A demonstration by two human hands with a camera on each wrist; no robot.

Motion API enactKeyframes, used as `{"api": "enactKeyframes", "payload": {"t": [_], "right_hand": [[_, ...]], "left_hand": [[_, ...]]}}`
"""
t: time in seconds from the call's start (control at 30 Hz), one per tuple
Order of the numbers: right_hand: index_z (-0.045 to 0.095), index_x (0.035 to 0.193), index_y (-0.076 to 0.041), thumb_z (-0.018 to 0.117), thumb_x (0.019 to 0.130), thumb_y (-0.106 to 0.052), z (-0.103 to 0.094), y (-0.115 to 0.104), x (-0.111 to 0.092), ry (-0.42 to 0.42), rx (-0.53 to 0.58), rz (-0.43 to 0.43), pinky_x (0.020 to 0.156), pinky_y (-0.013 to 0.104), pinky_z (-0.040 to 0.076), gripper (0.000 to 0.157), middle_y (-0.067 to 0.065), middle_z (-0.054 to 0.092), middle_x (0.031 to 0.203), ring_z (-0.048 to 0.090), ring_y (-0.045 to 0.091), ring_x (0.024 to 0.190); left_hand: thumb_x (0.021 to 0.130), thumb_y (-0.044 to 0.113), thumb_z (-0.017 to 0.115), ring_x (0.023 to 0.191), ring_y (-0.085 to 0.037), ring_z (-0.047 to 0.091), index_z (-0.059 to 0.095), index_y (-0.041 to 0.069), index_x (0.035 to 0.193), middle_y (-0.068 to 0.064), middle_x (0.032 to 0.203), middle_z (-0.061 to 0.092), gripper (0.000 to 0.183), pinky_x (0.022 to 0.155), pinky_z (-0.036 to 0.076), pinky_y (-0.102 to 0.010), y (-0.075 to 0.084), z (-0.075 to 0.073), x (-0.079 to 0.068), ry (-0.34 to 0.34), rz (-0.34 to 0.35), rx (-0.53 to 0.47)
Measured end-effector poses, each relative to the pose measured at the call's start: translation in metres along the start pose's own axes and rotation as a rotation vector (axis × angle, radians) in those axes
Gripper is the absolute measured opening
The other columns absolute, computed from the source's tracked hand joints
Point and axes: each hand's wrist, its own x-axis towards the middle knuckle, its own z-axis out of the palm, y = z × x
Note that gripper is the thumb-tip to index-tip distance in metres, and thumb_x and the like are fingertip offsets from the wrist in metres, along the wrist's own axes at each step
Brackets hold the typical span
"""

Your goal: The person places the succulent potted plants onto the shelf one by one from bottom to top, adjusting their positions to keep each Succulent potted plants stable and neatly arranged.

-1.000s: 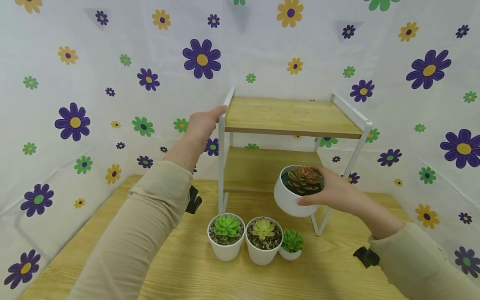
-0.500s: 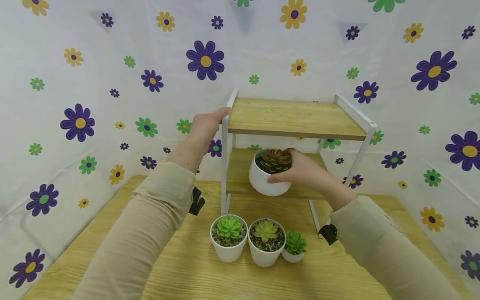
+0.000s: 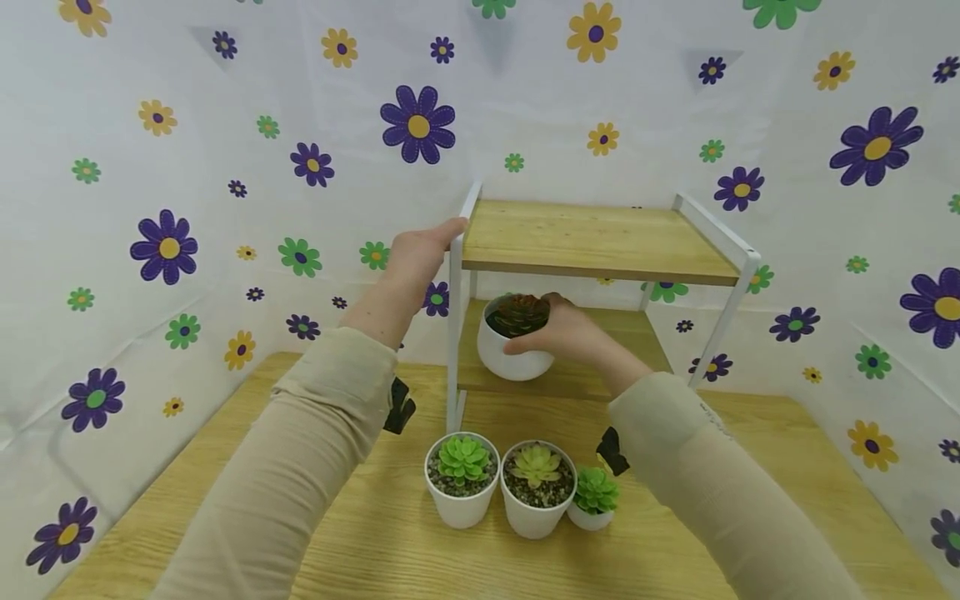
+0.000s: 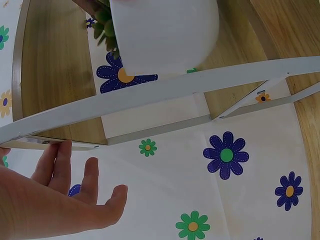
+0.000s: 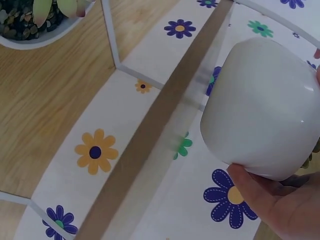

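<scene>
My right hand grips a rounded white plant pot with a dark red-and-green succulent in it. In the head view the pot hangs over the left part of the two-tier shelf's lower board; I cannot tell whether it touches the board. With its thumb and fingers my left hand holds the top left corner of the shelf's white metal frame. The left wrist view shows that hand's fingertips at the rail, the last two fingers loose. In the right wrist view, the thumb lies along the pot.
In front of the shelf stand two white pots with green succulents, and beside them a small potted green succulent. The wooden upper board overhangs the held pot. A flower-print cloth surrounds the wooden table.
The right hand has carried the white pot leftward and inward, from in front of the shelf's right side to above the lower board. The left hand stays at the frame corner.
</scene>
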Motion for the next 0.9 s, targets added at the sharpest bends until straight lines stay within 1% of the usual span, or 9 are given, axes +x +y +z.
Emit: {"api": "enactKeyframes", "payload": {"t": [0.13, 0.3, 0.5, 0.63, 0.77, 0.9], "right_hand": [[0.009, 0.149, -0.002, 0.072, 0.076, -0.044, 0.006, -0.001, 0.007, 0.009, -0.003, 0.013, 0.11, 0.05, 0.033, 0.105, 0.019, 0.018, 0.154, 0.027, 0.035, 0.139], [0.008, 0.148, 0.0, 0.071, 0.077, -0.04, 0.01, 0.0, 0.012, 0.012, 0.019, 0.009, 0.11, 0.05, 0.032, 0.103, 0.021, 0.018, 0.153, 0.026, 0.036, 0.139], [0.01, 0.148, 0.0, 0.071, 0.078, -0.038, 0.013, 0.001, 0.014, 0.005, 0.049, 0.002, 0.11, 0.05, 0.032, 0.101, 0.021, 0.019, 0.153, 0.026, 0.036, 0.139], [0.011, 0.147, 0.0, 0.072, 0.078, -0.037, 0.015, 0.003, 0.016, -0.005, 0.082, -0.001, 0.11, 0.05, 0.032, 0.099, 0.022, 0.022, 0.151, 0.029, 0.036, 0.137], [0.011, 0.147, 0.001, 0.072, 0.078, -0.036, 0.016, 0.005, 0.017, -0.008, 0.127, -0.002, 0.11, 0.049, 0.032, 0.099, 0.022, 0.024, 0.15, 0.029, 0.035, 0.137], [0.009, 0.147, 0.0, 0.072, 0.078, -0.037, 0.018, 0.006, 0.018, 0.001, 0.15, 0.001, 0.111, 0.049, 0.032, 0.1, 0.022, 0.023, 0.15, 0.03, 0.035, 0.137]], "left_hand": [[0.088, 0.053, 0.053, 0.141, -0.024, 0.027, 0.047, 0.015, 0.137, -0.001, 0.149, 0.036, 0.063, 0.115, 0.025, -0.044, 0.0, 0.0, 0.0, -0.004, 0.001, -0.008], [0.088, 0.054, 0.052, 0.141, -0.023, 0.027, 0.047, 0.016, 0.137, -0.001, 0.149, 0.036, 0.062, 0.115, 0.025, -0.045, -0.001, -0.001, -0.001, -0.004, 0.002, -0.007], [0.088, 0.054, 0.052, 0.141, -0.023, 0.027, 0.047, 0.015, 0.137, -0.001, 0.15, 0.036, 0.063, 0.115, 0.025, -0.045, -0.002, -0.001, -0.002, -0.01, 0.008, -0.009], [0.088, 0.054, 0.052, 0.141, -0.023, 0.027, 0.047, 0.015, 0.137, -0.001, 0.149, 0.036, 0.063, 0.115, 0.025, -0.045, -0.003, -0.002, -0.003, -0.013, 0.015, -0.006], [0.088, 0.054, 0.052, 0.141, -0.023, 0.027, 0.047, 0.014, 0.137, -0.001, 0.149, 0.037, 0.063, 0.115, 0.025, -0.044, -0.004, -0.002, -0.003, -0.011, 0.02, -0.008], [0.088, 0.054, 0.052, 0.141, -0.023, 0.028, 0.047, 0.015, 0.137, -0.001, 0.149, 0.037, 0.063, 0.115, 0.025, -0.044, -0.003, -0.003, -0.002, -0.009, 0.021, -0.007]]}}
